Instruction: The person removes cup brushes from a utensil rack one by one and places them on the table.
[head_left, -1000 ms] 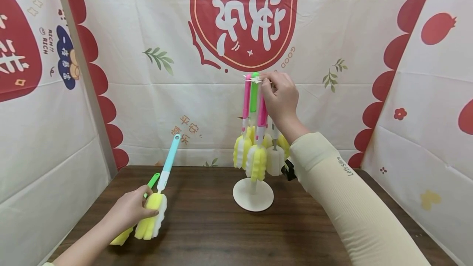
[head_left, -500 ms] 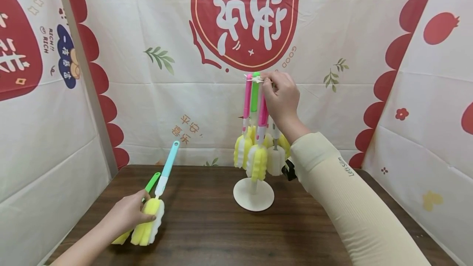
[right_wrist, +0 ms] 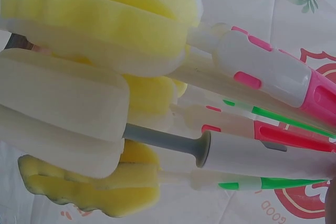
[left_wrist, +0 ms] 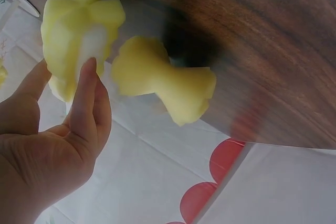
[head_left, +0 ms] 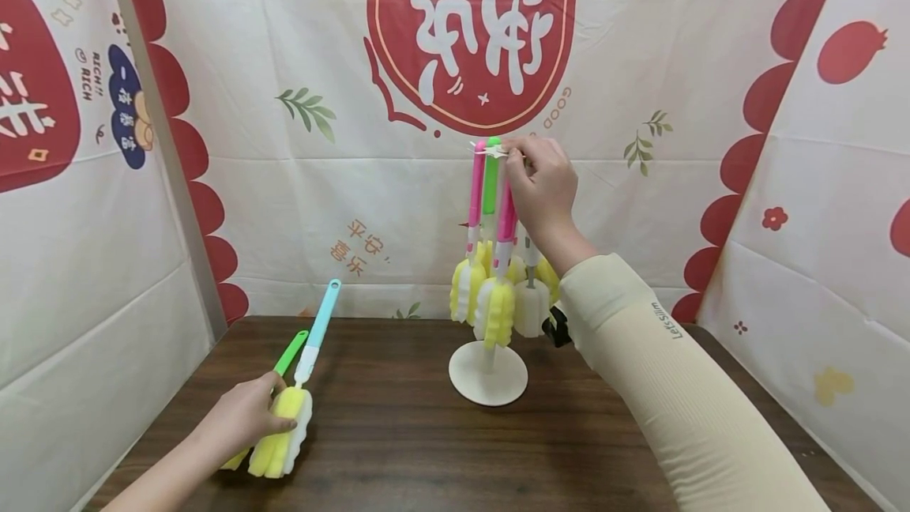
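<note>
At the left of the head view, my left hand (head_left: 245, 413) pinches the sponge head of a bottle brush (head_left: 280, 433) with a light blue handle. Thumb and fingers sit on either side of its yellow and white sponge (left_wrist: 79, 32). Beside it lies a green-handled bottle brush (head_left: 290, 352), its yellow sponge (left_wrist: 163, 77) plain in the left wrist view. My right hand (head_left: 543, 184) pinches the top of a white stand (head_left: 488, 374), covering some handle tops. From the stand hang several sponge brushes, including a pink-handled one (head_left: 495, 310) and a white one with a grey stem (right_wrist: 163, 137).
The stand's round base rests on the dark wooden table (head_left: 398, 433). A small black object (head_left: 557, 328) shows by my right sleeve. Printed cloth (head_left: 284, 204) encloses the back and both sides.
My left hand has lowered the blue-handled brush slightly, down and to the left, towards the table. The right hand stays at the stand's top.
</note>
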Motion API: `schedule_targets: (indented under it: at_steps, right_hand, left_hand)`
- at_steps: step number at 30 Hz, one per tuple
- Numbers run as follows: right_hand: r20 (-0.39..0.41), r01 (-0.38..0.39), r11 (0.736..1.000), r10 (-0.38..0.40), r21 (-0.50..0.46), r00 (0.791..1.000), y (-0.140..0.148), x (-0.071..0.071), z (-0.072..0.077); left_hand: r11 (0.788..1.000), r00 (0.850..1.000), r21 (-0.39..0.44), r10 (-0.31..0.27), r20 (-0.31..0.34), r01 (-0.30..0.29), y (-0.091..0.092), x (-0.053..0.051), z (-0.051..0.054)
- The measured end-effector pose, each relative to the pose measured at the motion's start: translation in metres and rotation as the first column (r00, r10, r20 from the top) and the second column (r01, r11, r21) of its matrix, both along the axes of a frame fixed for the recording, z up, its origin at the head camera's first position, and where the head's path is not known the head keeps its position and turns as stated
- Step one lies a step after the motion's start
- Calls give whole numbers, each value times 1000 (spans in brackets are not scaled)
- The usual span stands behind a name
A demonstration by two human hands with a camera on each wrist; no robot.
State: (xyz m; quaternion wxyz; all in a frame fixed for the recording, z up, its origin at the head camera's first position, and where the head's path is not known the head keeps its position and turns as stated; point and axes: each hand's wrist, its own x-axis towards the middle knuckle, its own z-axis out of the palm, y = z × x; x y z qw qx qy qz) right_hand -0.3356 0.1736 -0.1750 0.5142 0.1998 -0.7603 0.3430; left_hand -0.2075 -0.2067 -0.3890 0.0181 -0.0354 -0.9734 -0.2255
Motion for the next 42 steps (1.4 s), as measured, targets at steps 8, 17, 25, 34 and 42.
schedule_targets:
  at_steps: [8,17,25,34,42]
  right_hand:
    - [15,2,1000,-2,3,1000,0,1,0]
    - [19,-2,1000,2,3,1000,0,2,1]
    - [18,2,1000,-2,5,1000,0,2,1]
    - [15,7,1000,-7,7,1000,0,1,0]
    - [1,7,1000,-7,1,1000,0,0,0]
  left_hand:
    - [999,1000,-38,-4,-15,3,-2,-3,-4]
    - [999,999,-52,-15,-30,13,2,-8,-8]
    - [997,999,-76,-13,-44,9,6,-11,-9]
    - [995,1000,-98,3,-11,-4,5,-15,-10]
    - [990,1000,-142,-1,15,3,2,-17,-8]
